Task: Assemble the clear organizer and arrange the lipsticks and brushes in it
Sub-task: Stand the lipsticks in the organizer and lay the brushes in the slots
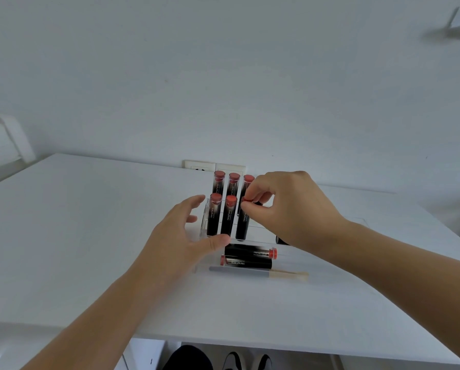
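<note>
Head view: our hands at the clear plastic organizer (206,222), toward the far edge of the white table (90,236).

Black lipstick tubes with red caps (228,214) stand upright in two rows in its slots. Our right hand (290,209) pinches the red top of the front row's right-hand tube (242,222). Our left hand (180,236), fingers spread, sits at the organizer's left side. Nearer us, two more tubes (250,257) and a grey brush with a pale wooden handle (258,273) lie flat.
</note>
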A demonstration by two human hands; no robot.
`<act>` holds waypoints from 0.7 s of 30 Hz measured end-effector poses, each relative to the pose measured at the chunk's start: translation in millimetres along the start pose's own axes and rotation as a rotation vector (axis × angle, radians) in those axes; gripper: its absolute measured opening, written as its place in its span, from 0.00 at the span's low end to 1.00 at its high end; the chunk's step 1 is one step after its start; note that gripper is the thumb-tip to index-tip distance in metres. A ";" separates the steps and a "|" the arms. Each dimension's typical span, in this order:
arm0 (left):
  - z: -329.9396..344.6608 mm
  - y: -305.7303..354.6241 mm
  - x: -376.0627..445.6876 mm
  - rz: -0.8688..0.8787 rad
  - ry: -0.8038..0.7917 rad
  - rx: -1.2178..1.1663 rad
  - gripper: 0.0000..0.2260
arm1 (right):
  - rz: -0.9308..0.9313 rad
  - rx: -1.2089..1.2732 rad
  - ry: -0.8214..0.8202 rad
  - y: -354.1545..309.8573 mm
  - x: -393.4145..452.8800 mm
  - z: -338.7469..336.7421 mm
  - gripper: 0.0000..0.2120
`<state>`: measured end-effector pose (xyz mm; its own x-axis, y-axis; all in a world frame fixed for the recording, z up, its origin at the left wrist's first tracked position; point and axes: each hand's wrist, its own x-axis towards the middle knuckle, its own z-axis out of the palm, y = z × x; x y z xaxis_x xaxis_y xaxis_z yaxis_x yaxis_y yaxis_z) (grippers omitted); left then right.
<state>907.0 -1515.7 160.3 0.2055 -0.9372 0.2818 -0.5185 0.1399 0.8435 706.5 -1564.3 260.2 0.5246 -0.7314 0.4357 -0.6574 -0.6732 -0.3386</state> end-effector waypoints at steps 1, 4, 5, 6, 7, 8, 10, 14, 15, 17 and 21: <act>-0.1 0.7 0.1 0.001 -0.004 -0.005 0.40 | -0.001 -0.001 0.000 0.0 -0.2 0.0 0.04; -0.7 1.7 0.4 0.002 -0.012 -0.019 0.43 | -0.006 -0.012 -0.004 0.0 -0.6 -1.0 0.04; -0.8 1.7 0.5 -0.001 -0.010 -0.025 0.43 | -0.007 -0.016 -0.007 0.1 -0.6 -1.6 0.04; -1.0 1.5 0.5 -0.003 -0.007 -0.028 0.43 | -0.008 -0.017 -0.007 0.2 -0.8 -2.4 0.04; -1.1 1.2 0.6 -0.006 -0.004 -0.029 0.43 | -0.008 -0.015 -0.003 0.3 -0.9 -3.5 0.05; -1.1 1.0 0.7 -0.010 -0.002 -0.029 0.44 | -0.008 -0.015 0.006 0.6 -0.8 -5.3 0.05; -1.0 0.7 0.9 -0.016 -0.006 -0.031 0.44 | -0.019 -0.026 0.028 2.7 -0.5 -10.7 0.05; -1.6 -1.2 0.5 -0.021 -0.021 -0.034 0.43 | -0.052 -0.006 0.001 14.9 0.0 -29.9 0.04; -1.9 -1.6 0.3 -0.017 -0.026 -0.029 0.43 | -0.062 0.008 -0.053 20.0 -0.5 -35.7 0.05; -2.0 -1.8 0.4 -0.009 -0.035 -0.019 0.43 | -0.056 0.017 -0.218 31.1 -1.7 -46.1 0.05; -1.1 -2.0 1.2 -0.008 -0.036 -0.013 0.43 | -0.030 -0.177 -0.586 45.9 -4.8 -50.1 0.08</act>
<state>909.2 -1516.7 159.5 0.1791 -0.9492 0.2589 -0.5058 0.1369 0.8517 646.7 -1586.2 284.3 0.7211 -0.6848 -0.1053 -0.6916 -0.7026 -0.1675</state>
